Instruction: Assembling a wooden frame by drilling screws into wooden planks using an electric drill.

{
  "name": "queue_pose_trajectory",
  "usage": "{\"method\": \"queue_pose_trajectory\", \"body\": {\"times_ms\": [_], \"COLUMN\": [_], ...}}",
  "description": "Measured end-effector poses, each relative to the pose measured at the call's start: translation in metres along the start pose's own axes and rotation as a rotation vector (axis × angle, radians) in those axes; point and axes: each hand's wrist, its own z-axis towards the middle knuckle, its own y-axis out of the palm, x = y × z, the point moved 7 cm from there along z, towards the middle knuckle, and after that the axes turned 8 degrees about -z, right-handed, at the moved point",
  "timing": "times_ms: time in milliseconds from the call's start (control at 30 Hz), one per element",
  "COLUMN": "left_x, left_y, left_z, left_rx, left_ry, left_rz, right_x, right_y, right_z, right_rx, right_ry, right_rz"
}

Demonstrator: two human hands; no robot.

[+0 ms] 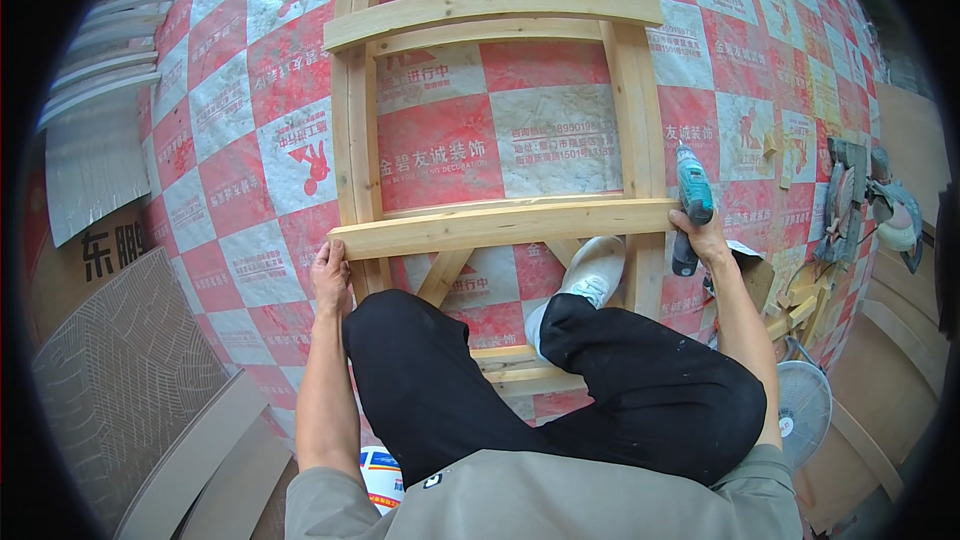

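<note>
A pale wooden slat (500, 228) lies crosswise over the two long rails of a wooden frame (640, 130), just in front of my knees. My left hand (332, 275) grips the slat's left end, its fingers closed at the edge. A teal and black cordless drill (693, 188) is in my right hand (705, 238), its nose pointing away from me. That hand is right beside the slat's right end; the fingers behind the drill's grip are partly hidden. Farther up the frame, another crosspiece (490, 10) spans the same rails.
Red and white checked sheeting (240, 150) covers the floor. Wood offcuts (800, 305) and a round fan (803, 405) are on the right. Stacked panels (120, 340) and metal strips (110, 35) line the left. My shoe (592, 275) is inside the frame; a bucket (382, 480) stands beside me.
</note>
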Motion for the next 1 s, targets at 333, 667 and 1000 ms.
{"method": "queue_pose_trajectory", "body": {"times_ms": [333,667,1000], "left_x": [0.015,0.016,0.017], "left_y": [0.014,0.016,0.014], "left_z": [-0.001,0.0,0.0], "left_rx": [-0.031,-0.095,-0.118], "left_ry": [-0.004,-0.057,-0.079], "left_rz": [-0.008,-0.007,-0.01], "right_x": [0.006,0.004,0.011], "right_y": [-0.001,0.0,0.003], "right_z": [0.002,-0.002,-0.001], "right_rx": [-0.016,-0.012,-0.019], "right_ry": [0.012,0.043,0.037], "right_rz": [0.003,0.063,0.087]}}
